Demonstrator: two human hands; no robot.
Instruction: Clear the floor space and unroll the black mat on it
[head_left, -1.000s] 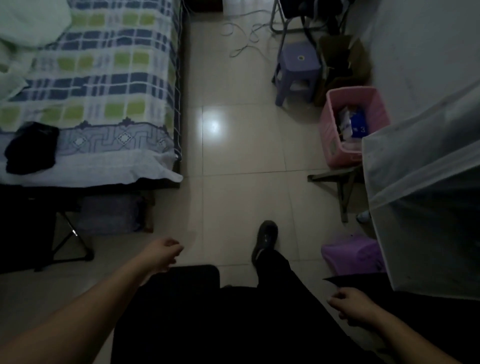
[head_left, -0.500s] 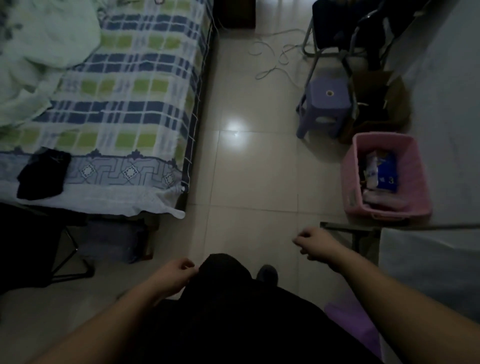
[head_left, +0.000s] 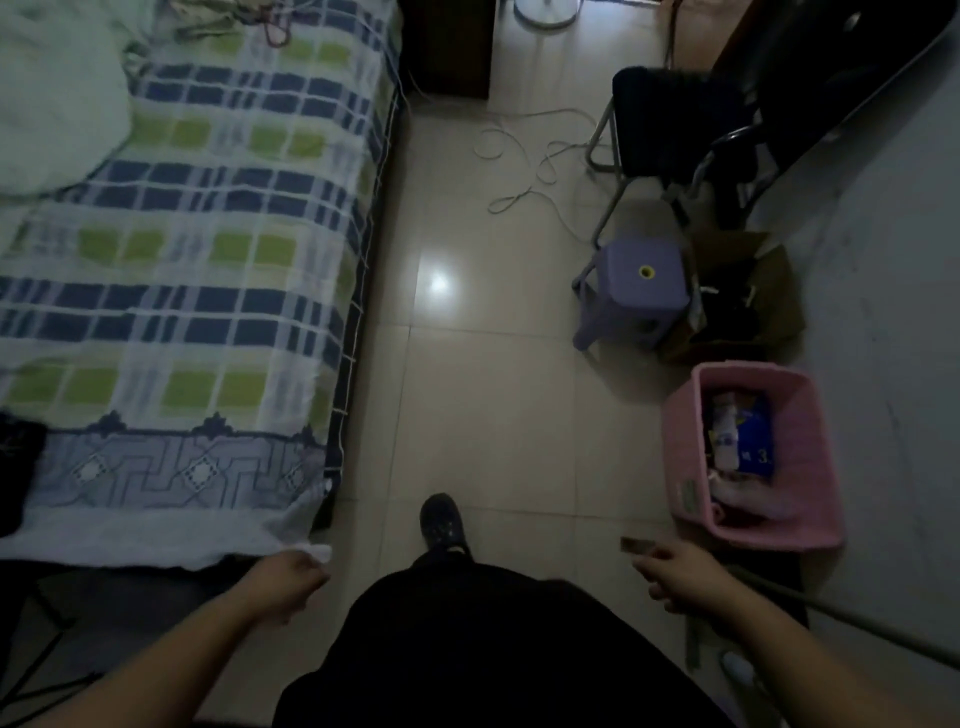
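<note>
No black mat shows in the head view. The pale tiled floor (head_left: 493, 415) runs as a strip between a bed on the left and a wall on the right. My left hand (head_left: 291, 582) hangs in a loose fist by the bed's near corner and holds nothing. My right hand (head_left: 675, 574) is out to the right with relaxed, slightly bent fingers, empty, just in front of a pink basket. My dark shoe (head_left: 440, 519) and black trousers fill the lower middle.
The bed (head_left: 208, 260) has a plaid sheet. Along the right stand a purple stool (head_left: 639, 291), an open cardboard box (head_left: 748, 301), the pink basket (head_left: 810, 499) with packets inside and a black chair (head_left: 670, 124). A white cable (head_left: 524, 156) loops on the far floor.
I have stepped forward along the floor strip. My right hand swung up from low at my side to near the pink basket. The translucent cover on the right has left the view.
</note>
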